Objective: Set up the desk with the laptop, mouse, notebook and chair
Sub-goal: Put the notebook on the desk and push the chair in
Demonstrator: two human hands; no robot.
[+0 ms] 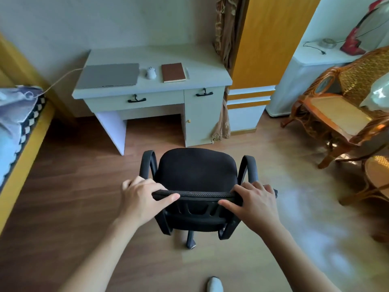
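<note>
A black office chair (196, 169) with armrests stands on the wooden floor, a short way in front of the pale desk (202, 60), its seat facing the desk. My left hand (143, 194) grips the left end of the backrest's top edge and my right hand (255, 202) grips the right end. On the desk lie a closed grey laptop (109, 75) at the left, a white mouse (151, 73) in the middle and a brown notebook (173, 72) to the right with a pen beside it.
A bed (19, 131) with a yellow frame runs along the left. Rattan chairs (341, 114) stand at the right, and a yellow-and-white wardrobe (259, 60) is beside the desk. A cable runs from the laptop to the bed. My foot (214, 284) shows at the bottom.
</note>
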